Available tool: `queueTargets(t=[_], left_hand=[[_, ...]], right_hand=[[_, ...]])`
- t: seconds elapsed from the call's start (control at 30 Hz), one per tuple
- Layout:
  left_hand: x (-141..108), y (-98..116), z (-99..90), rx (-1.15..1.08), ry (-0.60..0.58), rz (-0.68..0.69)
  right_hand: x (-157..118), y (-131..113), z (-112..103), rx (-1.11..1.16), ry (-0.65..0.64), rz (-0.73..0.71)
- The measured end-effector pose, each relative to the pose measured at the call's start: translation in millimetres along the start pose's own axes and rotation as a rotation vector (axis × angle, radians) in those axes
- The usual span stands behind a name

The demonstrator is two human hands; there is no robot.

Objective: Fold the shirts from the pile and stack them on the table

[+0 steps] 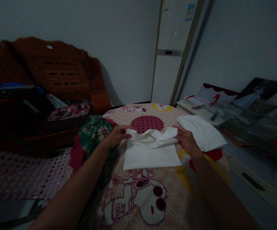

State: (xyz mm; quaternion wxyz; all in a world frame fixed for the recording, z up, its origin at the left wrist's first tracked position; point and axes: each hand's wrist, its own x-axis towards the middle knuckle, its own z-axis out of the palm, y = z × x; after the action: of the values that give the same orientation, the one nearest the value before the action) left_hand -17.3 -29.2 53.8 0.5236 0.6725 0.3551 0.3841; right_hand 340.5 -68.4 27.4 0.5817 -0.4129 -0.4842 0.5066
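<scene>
A white garment (152,157), partly folded, lies on the round table's patterned cloth (174,204) in front of me. Its upper edge is bunched and lifted between my hands. My left hand (119,135) pinches the left corner of that edge, thumb and fingers closed on it. At the opposite corner my right hand (184,136) grips the fabric in the same way. The lower part of the garment lies flat in a rectangle. To the right of my right hand rests a folded white cloth stack (202,131).
Green plaid and dark red cloth (95,134) hangs at the table's left side. Beyond it are a woven seat (28,172) and a carved wooden sofa (61,68). A tall white air conditioner (168,76) stands behind; a glass-topped cabinet (239,118) is on the right.
</scene>
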Motion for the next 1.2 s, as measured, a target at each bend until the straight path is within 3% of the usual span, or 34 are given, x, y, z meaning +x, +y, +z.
queueTargets(t=[0.1,0.23,0.33,0.4,0.5,0.63,0.7,0.73,0.87,0.93,1.07,1.2], left_hand=[[-5,-1,-2.5,0.060,-0.194,-0.044],[-14,-4,-4.1,0.115,-0.518,-0.111],[-17,-4,-2.4,0.053,-0.651,-0.219],[-14,-1,1.1,0.010,-0.573,-0.216],[-1,6,12.4,0.020,-0.338,-0.082],[14,8,40.0,0.215,-0.155,0.161],[17,3,55.2,0.364,-0.154,0.257],[18,-2,61.9,0.431,-0.167,0.292],[14,-25,78.9,0.523,-0.224,0.347],[11,-33,81.6,0.485,-0.203,0.338],[8,-36,83.2,0.448,-0.168,0.360],[7,-35,86.9,0.477,-0.166,0.427]], right_hand=[[-7,0,-4,-0.024,-0.070,0.020],[-21,-6,-14,-0.177,-0.311,0.229],[-25,-9,-17,-0.247,-0.311,0.245],[-25,-10,-14,-0.237,-0.207,0.150],[-23,-8,-3,-0.242,-0.117,0.088],[-24,1,16,-0.449,-0.250,0.179],[-24,6,21,-0.585,-0.286,0.175],[-23,7,21,-0.630,-0.246,0.155],[-16,13,5,-0.788,0.142,0.048],[-13,17,-5,-0.948,0.261,0.015],[-9,24,-13,-1.138,0.246,0.001],[-8,21,-7,-1.022,0.267,0.067]])
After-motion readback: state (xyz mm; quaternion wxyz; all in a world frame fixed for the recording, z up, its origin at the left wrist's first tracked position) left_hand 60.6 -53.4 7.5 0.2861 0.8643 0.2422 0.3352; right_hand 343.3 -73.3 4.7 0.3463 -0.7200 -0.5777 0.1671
